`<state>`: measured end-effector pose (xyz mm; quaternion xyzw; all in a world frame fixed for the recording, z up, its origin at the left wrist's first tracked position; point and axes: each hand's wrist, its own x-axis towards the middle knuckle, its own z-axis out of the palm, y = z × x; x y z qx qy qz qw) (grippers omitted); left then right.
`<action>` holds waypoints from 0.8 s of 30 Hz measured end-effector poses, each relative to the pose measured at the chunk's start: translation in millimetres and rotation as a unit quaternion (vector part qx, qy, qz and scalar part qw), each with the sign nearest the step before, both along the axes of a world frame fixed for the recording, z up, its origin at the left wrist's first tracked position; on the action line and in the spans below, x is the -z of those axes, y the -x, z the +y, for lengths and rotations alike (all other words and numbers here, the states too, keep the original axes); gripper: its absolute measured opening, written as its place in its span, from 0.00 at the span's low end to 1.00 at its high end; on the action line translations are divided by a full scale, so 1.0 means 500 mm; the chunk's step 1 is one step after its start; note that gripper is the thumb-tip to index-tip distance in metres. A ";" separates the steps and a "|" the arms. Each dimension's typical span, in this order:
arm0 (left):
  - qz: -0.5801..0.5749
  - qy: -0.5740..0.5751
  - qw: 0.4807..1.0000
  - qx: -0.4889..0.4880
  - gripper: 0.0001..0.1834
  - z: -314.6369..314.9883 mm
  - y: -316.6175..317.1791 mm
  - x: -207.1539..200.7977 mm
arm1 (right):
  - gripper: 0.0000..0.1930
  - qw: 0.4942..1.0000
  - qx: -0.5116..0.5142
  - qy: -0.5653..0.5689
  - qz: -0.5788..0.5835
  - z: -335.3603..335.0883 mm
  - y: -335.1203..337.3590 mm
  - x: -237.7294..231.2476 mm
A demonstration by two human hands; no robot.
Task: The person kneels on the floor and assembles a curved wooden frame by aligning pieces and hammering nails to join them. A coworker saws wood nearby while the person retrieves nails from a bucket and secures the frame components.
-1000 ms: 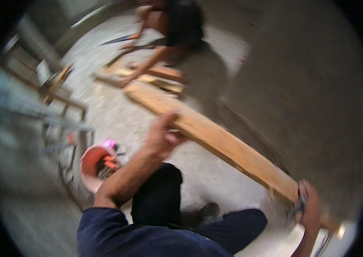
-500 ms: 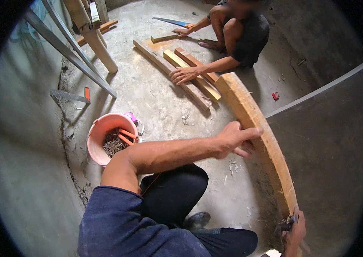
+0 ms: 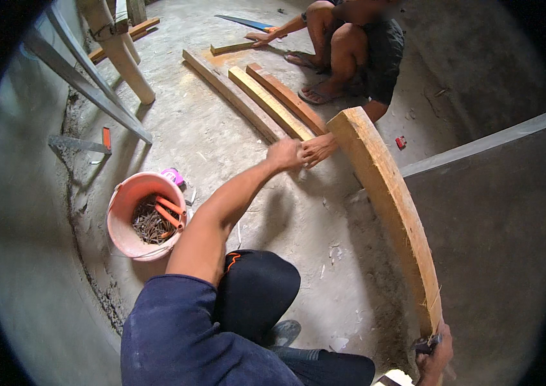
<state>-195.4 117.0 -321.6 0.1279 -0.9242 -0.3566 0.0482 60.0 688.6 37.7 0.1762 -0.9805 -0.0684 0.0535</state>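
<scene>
My left hand (image 3: 284, 155) reaches out over the floor, beside a co-worker's hand (image 3: 319, 149) and the near end of a grey-brown wooden bar (image 3: 231, 93). Its fingers look curled; blur hides whatever may be in them. At the lower right my right hand (image 3: 437, 358) is closed around a hammer (image 3: 426, 344), of which only the dark head shows. This hammer head lies against the near end of a thick, rough-sawn wooden beam (image 3: 392, 206). The beam slants away from me, its far end close to the co-worker's arm.
A yellowish bar (image 3: 270, 103) and a reddish bar (image 3: 286, 96) lie beside the grey-brown one. At left stand a pink bucket (image 3: 118, 222) of nails with orange handles inside, a pink tape measure (image 3: 172, 175), a try square (image 3: 81, 145) and slanting poles (image 3: 86, 83). A handsaw (image 3: 244, 23) lies beyond.
My left hand has left the beam and moved forward and left toward the bars. The co-worker's hand has slid from the bars toward mine. The right hand stays at the beam's near end.
</scene>
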 end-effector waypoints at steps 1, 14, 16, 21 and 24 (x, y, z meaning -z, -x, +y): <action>0.025 0.031 0.998 -0.039 0.18 -0.011 0.035 0.002 | 0.44 1.000 0.026 -0.008 -0.013 0.005 0.000 0.001; -0.114 0.238 0.959 0.098 0.18 -0.029 0.282 0.056 | 0.10 0.801 0.379 0.460 -0.064 0.110 0.011 0.057; -0.154 0.279 0.940 0.126 0.19 -0.030 0.301 0.066 | 0.08 0.974 0.149 0.169 -0.024 0.085 0.009 0.034; -0.135 0.313 0.933 0.116 0.20 -0.018 0.309 0.091 | 0.13 0.988 0.064 -0.114 -0.082 -0.011 0.014 -0.037; -0.007 0.334 0.940 0.069 0.16 -0.026 0.295 0.090 | 0.21 0.997 -0.035 -0.066 -0.025 -0.059 0.017 -0.059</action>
